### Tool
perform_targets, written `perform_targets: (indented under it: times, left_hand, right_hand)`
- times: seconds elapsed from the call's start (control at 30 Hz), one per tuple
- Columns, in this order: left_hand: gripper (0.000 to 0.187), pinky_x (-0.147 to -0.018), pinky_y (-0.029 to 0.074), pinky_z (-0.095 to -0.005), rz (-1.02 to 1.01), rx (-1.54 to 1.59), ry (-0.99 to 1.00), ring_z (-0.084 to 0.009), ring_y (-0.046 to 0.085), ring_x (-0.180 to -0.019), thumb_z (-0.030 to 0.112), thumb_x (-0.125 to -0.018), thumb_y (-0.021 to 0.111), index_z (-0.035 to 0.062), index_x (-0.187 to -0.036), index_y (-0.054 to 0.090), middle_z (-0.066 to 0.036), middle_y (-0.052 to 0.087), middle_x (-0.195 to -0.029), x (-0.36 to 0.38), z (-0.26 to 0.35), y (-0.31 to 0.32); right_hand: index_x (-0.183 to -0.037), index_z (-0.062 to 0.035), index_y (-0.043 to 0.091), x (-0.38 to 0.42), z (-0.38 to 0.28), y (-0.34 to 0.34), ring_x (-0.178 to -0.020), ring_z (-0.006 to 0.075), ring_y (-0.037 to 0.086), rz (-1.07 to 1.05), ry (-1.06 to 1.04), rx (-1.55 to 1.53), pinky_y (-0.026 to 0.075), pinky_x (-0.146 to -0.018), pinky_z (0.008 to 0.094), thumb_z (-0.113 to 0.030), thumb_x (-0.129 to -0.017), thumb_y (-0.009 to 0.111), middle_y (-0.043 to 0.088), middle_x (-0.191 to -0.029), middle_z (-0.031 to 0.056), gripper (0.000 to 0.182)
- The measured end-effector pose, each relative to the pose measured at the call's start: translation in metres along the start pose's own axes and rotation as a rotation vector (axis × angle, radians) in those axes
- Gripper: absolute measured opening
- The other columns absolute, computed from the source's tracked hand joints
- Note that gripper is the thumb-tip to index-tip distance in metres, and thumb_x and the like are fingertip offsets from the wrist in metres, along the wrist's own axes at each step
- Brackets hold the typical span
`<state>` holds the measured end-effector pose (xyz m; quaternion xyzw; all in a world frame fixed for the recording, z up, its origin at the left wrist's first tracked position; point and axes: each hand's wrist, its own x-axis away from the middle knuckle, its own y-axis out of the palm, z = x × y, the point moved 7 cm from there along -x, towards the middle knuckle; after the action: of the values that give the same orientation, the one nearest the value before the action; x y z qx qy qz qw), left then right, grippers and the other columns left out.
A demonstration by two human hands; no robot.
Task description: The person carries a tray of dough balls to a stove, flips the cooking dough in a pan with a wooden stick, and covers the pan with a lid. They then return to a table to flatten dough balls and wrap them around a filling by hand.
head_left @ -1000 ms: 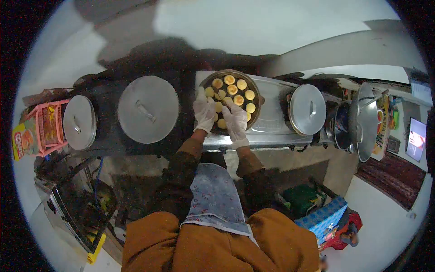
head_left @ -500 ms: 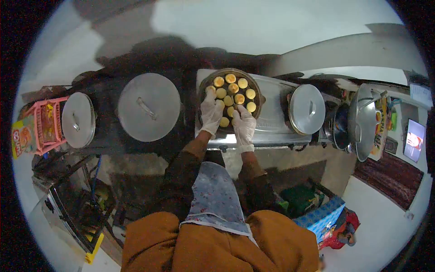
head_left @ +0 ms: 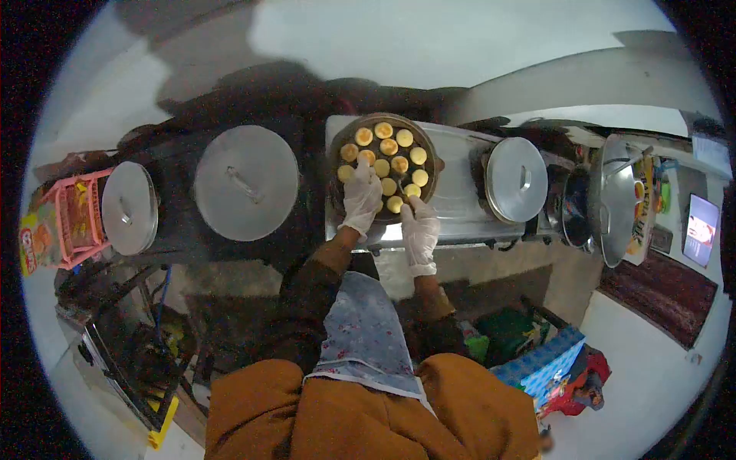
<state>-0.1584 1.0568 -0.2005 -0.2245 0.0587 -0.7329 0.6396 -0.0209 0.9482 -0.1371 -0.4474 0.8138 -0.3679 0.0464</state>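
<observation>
A dark round pan [head_left: 437, 165] holds several small round cakes [head_left: 382, 167], some browned on top and others pale yellow. My left hand [head_left: 362, 201], in a clear plastic glove, reaches over the pan's near left side. Its closed fingertips are on a browned cake [head_left: 367, 157]; the exact grip is partly hidden. At the pan's near right edge, my right hand [head_left: 420, 236], gloved too, grips a thin dark tool [head_left: 402, 185]. The tool points in among the cakes, and its tip is too small to make out.
Metal lids cover pans to the left [head_left: 245, 184] and right [head_left: 518, 180] on the metal stove top [head_left: 460, 172]. A smaller lid [head_left: 129, 207] and pink basket [head_left: 80, 218] stand far left. A large metal wok [head_left: 616, 207] and lit phone [head_left: 699, 230] are far right.
The cake under my left fingertips now shows a browned top where it was pale. My left fingers have shifted slightly right and down. My right hand has drawn back toward me, exposing the tool.
</observation>
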Motion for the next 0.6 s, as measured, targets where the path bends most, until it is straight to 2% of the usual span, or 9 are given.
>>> perform_targets:
  times: [0.07, 0.17, 0.27, 0.3, 0.33, 0.37, 0.47, 0.53, 0.6]
  left_hand:
    - [0.035, -0.073, 0.049, -0.0551, 0.000, -0.048, 0.009, -0.0469, 0.066, -0.086, 0.013, -0.091, 0.052, 0.0045, -0.125, 0.054, -0.027, 0.067, -0.089, -0.003, -0.005, 0.012]
    - [0.035, -0.072, 0.049, -0.0543, 0.029, -0.043, 0.079, -0.0471, 0.066, -0.086, 0.012, -0.091, 0.052, 0.0050, -0.125, 0.054, -0.026, 0.067, -0.089, -0.002, -0.007, 0.012]
    - [0.037, -0.072, 0.050, -0.0534, 0.052, -0.064, 0.045, -0.0468, 0.066, -0.087, 0.011, -0.090, 0.052, 0.0047, -0.126, 0.054, -0.027, 0.067, -0.089, 0.000, 0.000, 0.002]
    - [0.038, -0.073, 0.050, -0.0532, 0.060, -0.083, 0.011, -0.0465, 0.066, -0.087, 0.011, -0.090, 0.052, 0.0046, -0.127, 0.054, -0.027, 0.067, -0.090, 0.000, 0.005, -0.004]
    - [0.038, -0.072, 0.050, -0.0539, 0.200, -0.096, 0.088, -0.0464, 0.065, -0.084, 0.009, -0.089, 0.051, 0.0032, -0.126, 0.054, -0.026, 0.067, -0.089, 0.003, 0.021, -0.020]
    - [0.039, -0.071, 0.050, -0.0540, 0.228, -0.073, 0.111, -0.0462, 0.065, -0.083, 0.009, -0.088, 0.051, 0.0026, -0.127, 0.054, -0.026, 0.067, -0.088, 0.003, 0.024, -0.025]
    - [0.040, -0.070, 0.049, -0.0543, 0.218, -0.085, 0.115, -0.0462, 0.065, -0.080, 0.007, -0.088, 0.051, 0.0014, -0.127, 0.054, -0.027, 0.066, -0.087, -0.005, 0.011, -0.024]
    - [0.041, -0.070, 0.048, -0.0548, 0.085, -0.187, 0.033, -0.0468, 0.064, -0.079, 0.008, -0.088, 0.051, 0.0017, -0.128, 0.054, -0.028, 0.065, -0.086, -0.017, -0.003, -0.012]
    - [0.038, -0.070, 0.048, -0.0551, 0.100, -0.105, 0.092, -0.0478, 0.064, -0.082, 0.008, -0.087, 0.051, 0.0029, -0.124, 0.055, -0.028, 0.065, -0.086, -0.018, -0.003, -0.014]
  right_hand:
    - [-0.119, 0.0053, 0.069, -0.002, 0.019, 0.010, -0.089, 0.0163, 0.066, 0.054, -0.048, -0.132, 0.052, -0.081, 0.0305, -0.013, -0.092, 0.069, 0.073, -0.099, 0.0105, 0.032]
    - [-0.122, -0.0006, 0.068, 0.001, 0.021, 0.008, -0.091, 0.0202, 0.069, -0.114, 0.062, -0.237, 0.054, -0.083, 0.0347, -0.016, -0.092, 0.067, 0.074, -0.103, 0.0182, 0.033]
    - [-0.122, -0.0005, 0.069, 0.012, 0.020, -0.003, -0.095, 0.0202, 0.070, -0.086, 0.162, -0.269, 0.054, -0.085, 0.0343, -0.016, -0.092, 0.069, 0.074, -0.105, 0.0185, 0.034]
    - [-0.122, 0.0006, 0.068, 0.008, 0.020, -0.008, -0.090, 0.0175, 0.067, -0.058, 0.130, -0.233, 0.052, -0.081, 0.0320, -0.015, -0.092, 0.068, 0.072, -0.100, 0.0146, 0.034]
    - [-0.123, 0.0018, 0.068, 0.007, 0.022, -0.010, -0.085, 0.0148, 0.064, -0.034, 0.101, -0.197, 0.051, -0.076, 0.0297, -0.014, -0.093, 0.068, 0.071, -0.095, 0.0107, 0.034]
    - [-0.123, 0.0029, 0.067, 0.005, 0.022, -0.010, -0.080, 0.0121, 0.060, -0.011, 0.070, -0.162, 0.049, -0.072, 0.0274, -0.012, -0.093, 0.068, 0.069, -0.090, 0.0067, 0.034]
    - [-0.123, 0.0020, 0.067, -0.001, 0.022, -0.004, -0.090, 0.0162, 0.065, 0.019, 0.025, -0.178, 0.052, -0.079, 0.0297, -0.013, -0.092, 0.069, 0.072, -0.102, 0.0115, 0.035]
    - [-0.123, 0.0025, 0.067, -0.001, 0.016, -0.001, -0.097, 0.0183, 0.066, 0.002, 0.018, -0.175, 0.052, -0.085, 0.0309, -0.013, -0.092, 0.069, 0.072, -0.109, 0.0138, 0.035]
    - [-0.123, 0.0027, 0.067, 0.001, 0.015, 0.002, -0.102, 0.0192, 0.067, -0.009, 0.026, -0.155, 0.052, -0.088, 0.0317, -0.013, -0.093, 0.068, 0.073, -0.113, 0.0148, 0.034]
